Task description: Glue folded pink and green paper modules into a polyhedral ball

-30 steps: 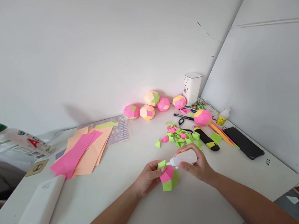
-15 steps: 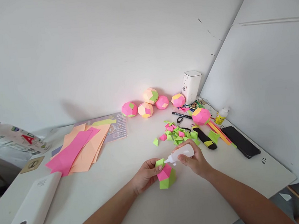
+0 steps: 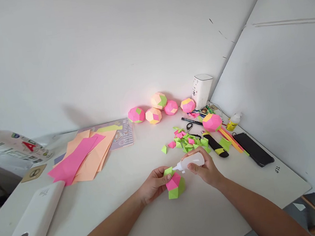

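Observation:
My left hand (image 3: 155, 184) pinches the edge of a pink and green folded-paper piece (image 3: 174, 182), thumb in front, just over the table. My right hand (image 3: 204, 167) is wrapped round a white glue bottle (image 3: 193, 161) held almost level. Its narrow nozzle points left and meets, or nearly meets, the upper green flap of the paper piece. Behind the bottle lies a heap of small green and pink folded paper bits (image 3: 187, 142). The far side of the paper piece is hidden.
Finished-looking paper balls (image 3: 154, 115) line the wall. A cutter (image 3: 216, 144), black phone (image 3: 253, 148) and small yellow-labelled bottle (image 3: 233, 122) lie right. Left are paper sheets (image 3: 93, 155), a white power bank (image 3: 34, 215) and a large green-capped bottle (image 3: 15, 143).
Almost nothing differs. The bottle's nozzle stays at the green flap, and both hands keep their hold with only a tiny shift.

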{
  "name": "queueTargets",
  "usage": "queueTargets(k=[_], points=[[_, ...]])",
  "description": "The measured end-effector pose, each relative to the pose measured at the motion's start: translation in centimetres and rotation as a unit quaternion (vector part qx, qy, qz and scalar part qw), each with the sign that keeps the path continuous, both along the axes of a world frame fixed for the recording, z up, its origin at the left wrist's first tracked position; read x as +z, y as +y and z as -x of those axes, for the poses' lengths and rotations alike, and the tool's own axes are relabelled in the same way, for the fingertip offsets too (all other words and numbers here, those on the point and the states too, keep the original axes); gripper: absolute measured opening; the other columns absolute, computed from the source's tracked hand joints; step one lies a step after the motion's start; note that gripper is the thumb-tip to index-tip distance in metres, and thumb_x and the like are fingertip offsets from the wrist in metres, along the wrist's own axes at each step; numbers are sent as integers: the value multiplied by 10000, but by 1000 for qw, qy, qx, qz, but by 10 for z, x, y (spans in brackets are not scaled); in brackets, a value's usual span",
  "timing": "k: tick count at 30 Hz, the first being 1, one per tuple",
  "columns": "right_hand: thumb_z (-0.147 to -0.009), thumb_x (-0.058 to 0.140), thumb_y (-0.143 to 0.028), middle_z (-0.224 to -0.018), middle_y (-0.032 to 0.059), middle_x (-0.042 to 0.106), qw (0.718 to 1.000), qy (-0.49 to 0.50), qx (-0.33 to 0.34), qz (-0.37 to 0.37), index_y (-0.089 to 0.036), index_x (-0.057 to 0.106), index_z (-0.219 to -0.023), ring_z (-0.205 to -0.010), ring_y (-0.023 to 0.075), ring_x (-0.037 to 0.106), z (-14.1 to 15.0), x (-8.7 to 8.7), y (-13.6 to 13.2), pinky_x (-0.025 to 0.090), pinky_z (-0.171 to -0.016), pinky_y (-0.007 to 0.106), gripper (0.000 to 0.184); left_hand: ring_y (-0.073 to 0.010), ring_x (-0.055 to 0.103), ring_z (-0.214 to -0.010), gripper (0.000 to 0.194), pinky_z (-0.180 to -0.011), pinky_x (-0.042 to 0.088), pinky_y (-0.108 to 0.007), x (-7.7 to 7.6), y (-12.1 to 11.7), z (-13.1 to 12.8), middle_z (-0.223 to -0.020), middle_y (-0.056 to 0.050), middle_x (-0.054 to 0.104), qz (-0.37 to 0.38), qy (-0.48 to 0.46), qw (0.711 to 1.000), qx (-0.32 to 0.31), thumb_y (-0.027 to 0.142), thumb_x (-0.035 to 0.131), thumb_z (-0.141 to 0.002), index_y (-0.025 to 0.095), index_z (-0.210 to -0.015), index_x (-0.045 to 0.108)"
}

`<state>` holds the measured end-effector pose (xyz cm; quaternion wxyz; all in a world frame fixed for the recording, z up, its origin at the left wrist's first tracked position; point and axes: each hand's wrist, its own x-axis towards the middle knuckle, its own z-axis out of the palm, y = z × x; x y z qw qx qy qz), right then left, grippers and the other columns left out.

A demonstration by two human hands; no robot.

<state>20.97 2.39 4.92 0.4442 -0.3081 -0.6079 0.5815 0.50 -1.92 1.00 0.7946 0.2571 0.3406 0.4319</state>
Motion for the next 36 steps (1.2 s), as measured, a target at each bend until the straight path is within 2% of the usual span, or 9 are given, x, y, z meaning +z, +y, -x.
queueTargets(k=[10,19,25,31,36], points=[[-746,709,-341,-900,44,670,999,-14,3,-46,-234,514,-901,-849,208,625,-1,6,-2,499,-694,329,271,-155,625,-707,184,-712,475,-297,-3,0,0,-761,-26,695,-6,-3,1000,-5,205,769,-663,154,-820,688],[-752,706,-334,-892,62,671,998,-10,5,-63,-230,507,-903,-851,213,626,-1,7,-2,501,-692,336,270,-166,629,-728,181,-723,474,-303,-2,-1,0,-774,-33,695,-15,1,1000,-8,218,761,-676,153,-826,685],[-736,716,-344,-887,57,662,999,2,-1,-44,-231,504,-882,-835,213,625,-2,9,-2,504,-677,349,281,-154,626,-703,182,-701,475,-286,1,-1,-1,-760,-23,694,-4,-2,1000,-5,212,774,-659,160,-810,687],[-734,718,-348,-879,43,659,1000,23,9,-16,-233,504,-876,-781,195,623,-1,9,-2,493,-599,315,281,-159,629,-695,184,-693,472,-292,1,-1,0,-742,-21,693,0,-2,1000,-5,215,781,-648,161,-795,686],[-728,725,-338,-886,42,660,999,18,8,-32,-233,519,-883,-835,205,620,0,8,-2,501,-665,336,278,-160,625,-697,179,-697,468,-291,2,-1,-1,-742,-24,692,-8,1,1000,-11,215,776,-655,156,-803,693]])
